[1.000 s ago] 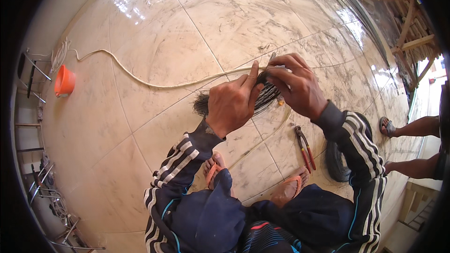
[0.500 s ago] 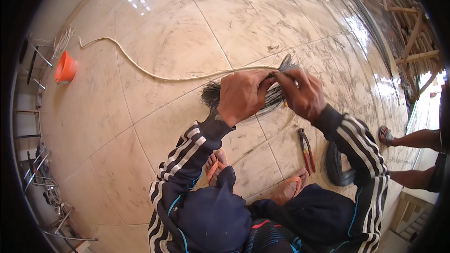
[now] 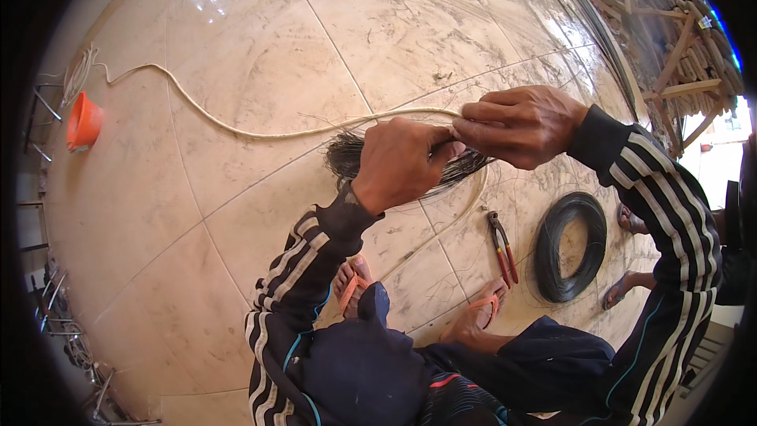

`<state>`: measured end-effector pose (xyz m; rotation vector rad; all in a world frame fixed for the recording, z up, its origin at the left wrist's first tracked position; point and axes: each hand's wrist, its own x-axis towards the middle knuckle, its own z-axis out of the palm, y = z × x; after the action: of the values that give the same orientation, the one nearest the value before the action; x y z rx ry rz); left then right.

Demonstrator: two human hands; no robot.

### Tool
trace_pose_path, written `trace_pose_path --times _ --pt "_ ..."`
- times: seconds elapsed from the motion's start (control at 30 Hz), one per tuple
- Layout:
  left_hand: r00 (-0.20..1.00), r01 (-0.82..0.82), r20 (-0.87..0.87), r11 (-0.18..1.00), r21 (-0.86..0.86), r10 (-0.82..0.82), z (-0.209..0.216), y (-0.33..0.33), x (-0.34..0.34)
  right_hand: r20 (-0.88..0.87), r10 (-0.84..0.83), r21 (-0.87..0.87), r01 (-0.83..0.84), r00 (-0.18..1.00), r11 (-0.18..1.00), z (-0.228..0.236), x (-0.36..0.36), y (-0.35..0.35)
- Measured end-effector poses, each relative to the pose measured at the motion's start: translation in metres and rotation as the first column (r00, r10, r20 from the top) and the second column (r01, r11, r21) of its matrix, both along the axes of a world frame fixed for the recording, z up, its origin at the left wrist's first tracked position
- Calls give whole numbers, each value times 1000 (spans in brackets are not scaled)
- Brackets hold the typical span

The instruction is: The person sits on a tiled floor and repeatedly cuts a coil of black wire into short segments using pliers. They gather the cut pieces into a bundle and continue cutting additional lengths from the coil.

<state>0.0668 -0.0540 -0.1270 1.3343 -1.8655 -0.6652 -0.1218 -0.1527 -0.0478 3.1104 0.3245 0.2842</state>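
A bundle of thin black wire (image 3: 344,155) lies on the tiled floor, its middle and right end partly covered by my hands. My left hand (image 3: 404,159) is closed above it, thumb and forefinger pinching a dark strand of wire. Just to the right, my right hand (image 3: 522,125) is closed too, fingertips pressed together near the left thumb. Whatever those fingertips hold is hidden. Pincers (image 3: 502,248) with red handles lie on the floor near my right foot. Beside them rests a round coil of black wire (image 3: 549,251).
A cream cable (image 3: 229,129) winds across the floor and passes behind my hands. An orange bucket (image 3: 84,123) is at the far left, near metal-legged furniture. Another person's feet (image 3: 618,289) are on the right, beyond the coil. Stacked wood (image 3: 670,39) fills the upper right.
My right hand has moved right and slightly up, turning over with its back upward. My left hand stays close to the bundle. My right arm has swung outward, uncovering the coil.
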Motion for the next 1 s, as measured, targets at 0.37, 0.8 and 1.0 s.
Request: trace_pose_path --times 0.37,0.8,1.0 --pt "981 194 -9 970 149 -195 -2 -18 28 -167 47 35 -42 985 999 7 24 -13" --pt "998 -53 -23 968 246 60 -2 -20 0 -314 -358 -203 306 879 930 9 30 5" --pt "600 511 -792 710 485 110 -26 -16 -7 -273 -744 -55 762 610 645 9 29 47"
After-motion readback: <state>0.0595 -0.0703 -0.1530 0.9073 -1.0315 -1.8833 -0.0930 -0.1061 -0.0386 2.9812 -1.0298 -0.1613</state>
